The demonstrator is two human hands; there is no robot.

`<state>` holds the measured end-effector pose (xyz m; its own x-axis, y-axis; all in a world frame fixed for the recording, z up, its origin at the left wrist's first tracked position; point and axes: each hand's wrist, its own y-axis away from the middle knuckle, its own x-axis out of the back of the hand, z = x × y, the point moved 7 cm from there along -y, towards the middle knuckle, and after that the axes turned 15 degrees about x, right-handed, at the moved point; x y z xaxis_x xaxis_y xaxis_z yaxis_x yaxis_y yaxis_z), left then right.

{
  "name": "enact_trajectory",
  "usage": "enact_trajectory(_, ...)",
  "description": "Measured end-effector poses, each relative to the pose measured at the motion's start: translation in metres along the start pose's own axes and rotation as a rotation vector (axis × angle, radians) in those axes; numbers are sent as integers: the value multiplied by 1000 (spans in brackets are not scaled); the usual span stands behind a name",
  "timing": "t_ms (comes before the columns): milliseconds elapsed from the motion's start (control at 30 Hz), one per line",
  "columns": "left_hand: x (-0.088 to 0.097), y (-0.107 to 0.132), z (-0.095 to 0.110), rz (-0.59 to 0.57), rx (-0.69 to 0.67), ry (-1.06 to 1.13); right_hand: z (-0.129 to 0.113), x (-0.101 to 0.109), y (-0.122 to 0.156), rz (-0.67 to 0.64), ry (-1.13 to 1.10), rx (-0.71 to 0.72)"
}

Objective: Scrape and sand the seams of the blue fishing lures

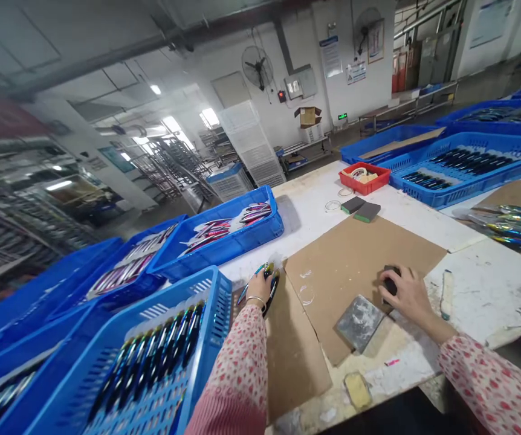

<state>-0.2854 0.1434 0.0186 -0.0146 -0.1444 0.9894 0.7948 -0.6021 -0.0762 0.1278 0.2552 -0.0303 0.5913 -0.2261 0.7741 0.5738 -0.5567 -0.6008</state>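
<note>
My left hand (259, 287) is closed around shiny, dark, slim fishing lures (270, 270) at the left edge of the cardboard; how many it grips is partly hidden. My right hand (406, 291) grips a small dark sanding block (390, 279) above the right part of the brown cardboard sheet (342, 266). Just left of that hand lies a grey square pad (359, 323) with whitish dust on it. Two dark sanding sponges (367, 211) with green sides rest at the cardboard's far edge.
A light-blue basket (217, 314) with rows of dark lures stands at my left, blue crates (224, 251) beyond it. A red tray (376, 183) and another blue basket (442, 196) sit at far right. More lures (514, 226) lie right. A yellow sponge (357, 389) is at the near edge.
</note>
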Motion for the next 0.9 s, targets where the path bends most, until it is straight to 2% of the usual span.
enact_trajectory(100,21,10,10,50,-25,58,-2,0,-1,-3,-26,-7)
enact_trajectory(167,38,32,24,73,-82,124,-3,0,-2,-9,-38,-24)
enact_trajectory(267,56,91,51,48,-217,241,-3,3,-5,-24,-44,-62)
enact_trajectory(333,60,142,68,-43,-340,424,-5,4,-7,-39,-48,-73)
enact_trajectory(400,55,189,78,-191,-394,567,-6,6,-9,-55,-54,-89)
enact_trajectory(500,38,235,76,-274,-365,619,-7,10,-12,-70,-54,-119)
enact_trajectory(600,16,254,70,-277,-360,593,-9,14,-13,-76,-47,-126)
enact_trajectory(700,0,260,66,-248,-386,559,-8,16,-14,-80,-53,-133)
enact_trajectory(800,-2,262,67,-189,-436,517,-7,16,-13,-88,-54,-136)
enact_trajectory(900,4,263,69,-116,-489,467,-7,16,-12,-92,-55,-135)
